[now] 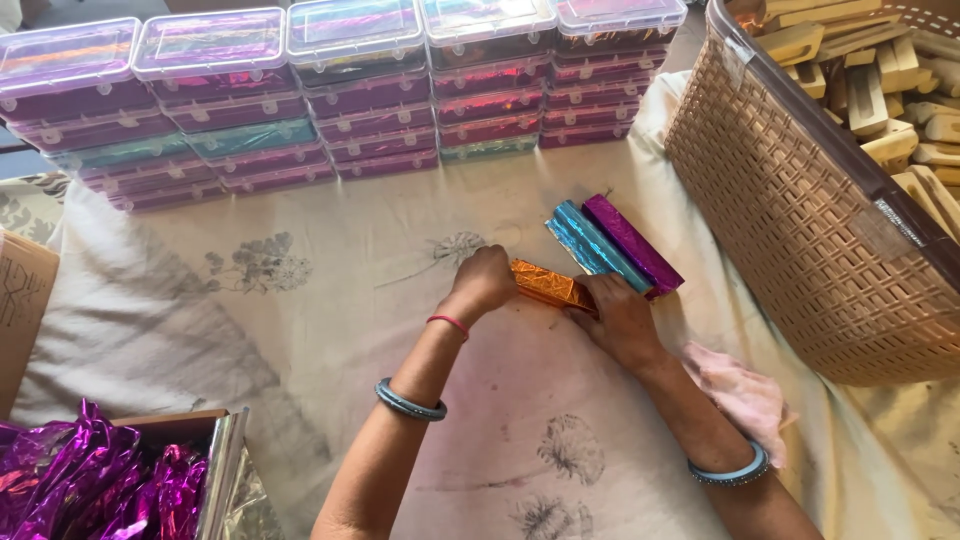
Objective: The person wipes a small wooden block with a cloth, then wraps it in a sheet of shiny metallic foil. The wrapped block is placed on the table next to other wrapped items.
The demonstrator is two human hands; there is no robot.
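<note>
Both hands clamp the orange foil-wrapped bar [548, 287]: your left hand [483, 283] at its nine o'clock end, right hand [620, 318] at four o'clock. Press unevenly and that foil probably tears, or the bar bumps the blue bar [594, 247] touching behind.

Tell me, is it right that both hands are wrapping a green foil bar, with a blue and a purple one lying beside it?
Not quite. In the head view, the bar between the left hand and right hand is orange, not green. The blue bar and purple bar do lie beside it.
</note>
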